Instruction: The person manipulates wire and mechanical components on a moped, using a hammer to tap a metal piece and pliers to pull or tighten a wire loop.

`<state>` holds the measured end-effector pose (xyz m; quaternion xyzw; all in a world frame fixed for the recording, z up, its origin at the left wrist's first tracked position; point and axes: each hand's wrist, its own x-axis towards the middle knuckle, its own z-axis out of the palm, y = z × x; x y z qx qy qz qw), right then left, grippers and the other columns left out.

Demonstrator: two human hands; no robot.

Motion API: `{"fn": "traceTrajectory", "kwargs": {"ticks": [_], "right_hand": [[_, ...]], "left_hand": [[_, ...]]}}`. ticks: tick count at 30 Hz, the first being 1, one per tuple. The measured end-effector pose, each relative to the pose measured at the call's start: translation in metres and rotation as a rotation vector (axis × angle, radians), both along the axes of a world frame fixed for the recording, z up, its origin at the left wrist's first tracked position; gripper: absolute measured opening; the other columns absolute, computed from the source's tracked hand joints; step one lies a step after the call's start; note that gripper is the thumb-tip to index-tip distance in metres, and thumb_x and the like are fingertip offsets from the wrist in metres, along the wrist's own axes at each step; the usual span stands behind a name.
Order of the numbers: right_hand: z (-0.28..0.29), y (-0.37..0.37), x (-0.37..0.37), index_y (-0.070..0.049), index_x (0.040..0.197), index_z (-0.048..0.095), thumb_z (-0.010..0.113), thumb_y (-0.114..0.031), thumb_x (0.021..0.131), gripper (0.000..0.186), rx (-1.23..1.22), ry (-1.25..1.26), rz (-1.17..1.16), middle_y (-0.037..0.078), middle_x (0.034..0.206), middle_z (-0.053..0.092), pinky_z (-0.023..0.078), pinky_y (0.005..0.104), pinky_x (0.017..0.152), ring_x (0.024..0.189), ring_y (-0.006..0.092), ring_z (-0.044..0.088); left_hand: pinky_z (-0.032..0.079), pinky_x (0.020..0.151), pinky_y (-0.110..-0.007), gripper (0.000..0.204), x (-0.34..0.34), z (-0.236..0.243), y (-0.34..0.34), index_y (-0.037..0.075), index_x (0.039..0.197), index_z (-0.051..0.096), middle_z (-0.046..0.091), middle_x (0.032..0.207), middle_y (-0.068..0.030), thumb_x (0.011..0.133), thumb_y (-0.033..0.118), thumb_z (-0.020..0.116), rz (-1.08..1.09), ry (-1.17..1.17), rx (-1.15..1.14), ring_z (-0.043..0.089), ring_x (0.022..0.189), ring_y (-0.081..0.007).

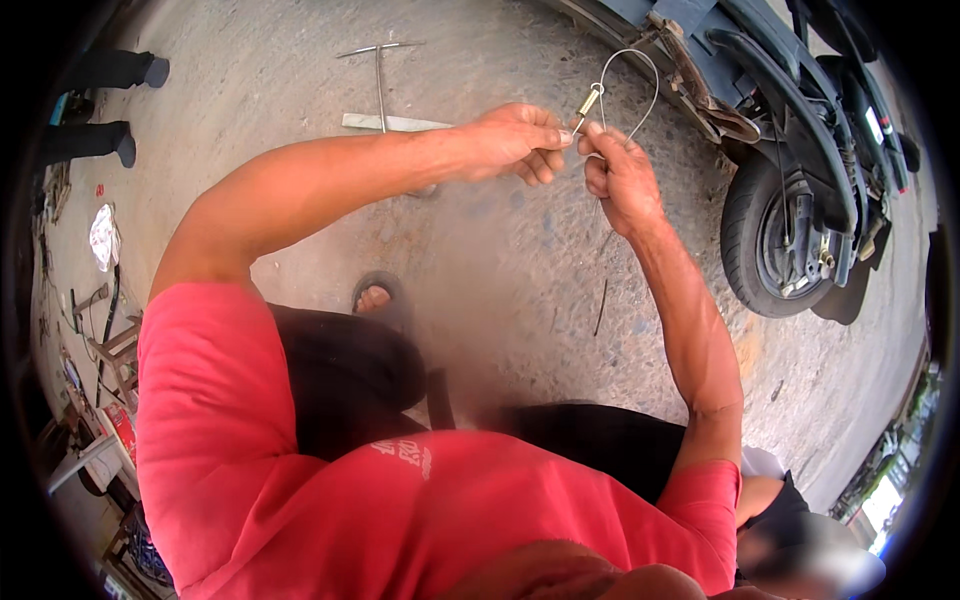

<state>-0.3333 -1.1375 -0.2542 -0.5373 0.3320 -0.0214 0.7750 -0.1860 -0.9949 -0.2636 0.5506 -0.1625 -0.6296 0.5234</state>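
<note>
Ahead of me, above the concrete ground, both hands meet at a thin metal cable (655,72) that bends into a loop. A small brass-coloured spring (588,102) sits on the cable close to my fingertips. My left hand (520,145) pinches the cable's end between thumb and forefinger, its other fingers loosely curled. My right hand (622,178) is closed on the cable just beside it, with the loop rising above the knuckles. The exact grip inside the right fingers is hidden.
At right stands a scooter with its wheel (762,240) and dark body panels. A T-handle wrench (380,85) and a pale flat bar (400,123) lie ahead. Another person's legs (110,146) show at far left; someone else is at lower right. A white cloth (103,238) lies left.
</note>
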Motion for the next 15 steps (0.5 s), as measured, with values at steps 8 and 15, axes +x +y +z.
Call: {"fn": "traceTrajectory", "kwargs": {"ticks": [8,15], "right_hand": [[-0.003,0.003,0.011,-0.004,0.104,0.066,0.063,-0.024,0.1,0.021,0.154,-0.231,0.013,-0.004,0.076,0.053,0.025,0.0234,0.048,0.054,0.0036,0.033],[0.006,-0.006,-0.003,-0.004,0.104,0.065,0.062,-0.025,0.1,0.022,0.173,-0.263,0.047,-0.003,0.085,0.056,0.025,0.0232,0.049,0.056,0.0048,0.034]], "left_hand": [[0.054,0.072,-0.032,0.042,0.013,0.021,0.003,0.004,0.12,0.06,0.064,0.097,-0.008,0.097,0.038,0.064,-0.149,-0.313,-0.047,0.063,0.079,-0.0159],[0.049,0.086,-0.035,0.046,0.03,0.025,-0.02,0.009,0.122,0.064,0.063,0.115,-0.0046,0.095,0.046,0.065,-0.065,-0.219,-0.256,0.057,0.103,-0.0152]]}}
